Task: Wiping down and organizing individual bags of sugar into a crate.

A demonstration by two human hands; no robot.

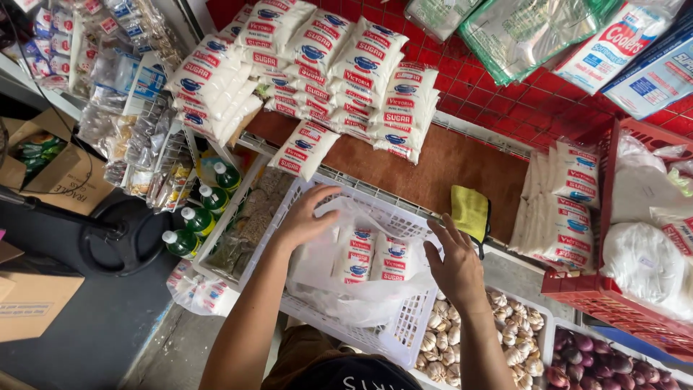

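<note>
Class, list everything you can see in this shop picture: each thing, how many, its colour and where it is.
white plastic lattice basket: one, centre
clear plastic bag: one, inside basket, both hands on it
small white sugar packets: two showing, in the bag
stacked white sugar packets: many, brown shelf above
flat white packets: a stack, right
yellow cloth: one, shelf edge
green bottles: four, left
garlic bulbs: many, whitish, lower tray
red onions: many, bottom right
red crate: one, right
left hand: bag's left edge
right hand: bag's right edge
</note>
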